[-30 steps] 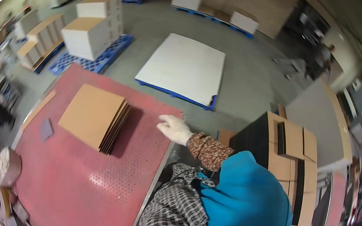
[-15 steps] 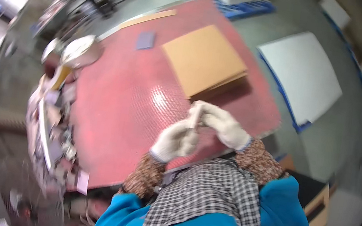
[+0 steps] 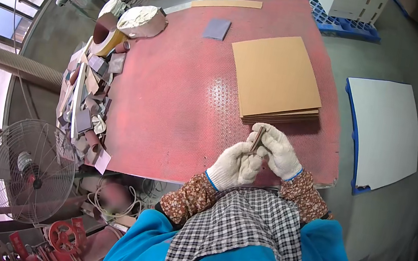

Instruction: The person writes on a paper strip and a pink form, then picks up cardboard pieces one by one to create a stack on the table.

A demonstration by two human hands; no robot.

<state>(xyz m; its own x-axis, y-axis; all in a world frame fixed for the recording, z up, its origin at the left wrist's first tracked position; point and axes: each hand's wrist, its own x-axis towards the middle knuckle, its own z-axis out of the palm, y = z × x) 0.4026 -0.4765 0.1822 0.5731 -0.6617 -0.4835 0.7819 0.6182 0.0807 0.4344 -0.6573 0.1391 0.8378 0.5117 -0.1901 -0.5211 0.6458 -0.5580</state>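
Observation:
Both my hands wear white knitted gloves and meet over the near edge of the red table. Between them is a small thin brown piece (image 3: 258,139), seen nearly edge-on; it looks like folded sandpaper, but its kind is not certain. My left hand (image 3: 237,164) grips its lower end with curled fingers. My right hand (image 3: 277,150) pinches it from the other side, near the top. Just beyond the gloves lies a stack of square brown boards (image 3: 276,76), its near edges showing several layers.
The red textured table (image 3: 169,108) bears a grey square pad (image 3: 217,29) and a tan strip (image 3: 227,4) at the far side. Scraps and sanding pieces (image 3: 90,96) crowd its left edge. A fan (image 3: 33,169) stands lower left; a white sheet on a blue pallet (image 3: 384,135) lies right.
The view has swung, so the table and boards appear turned and shifted right. Both hands stay together around the small brown piece, which now shows more sharply.

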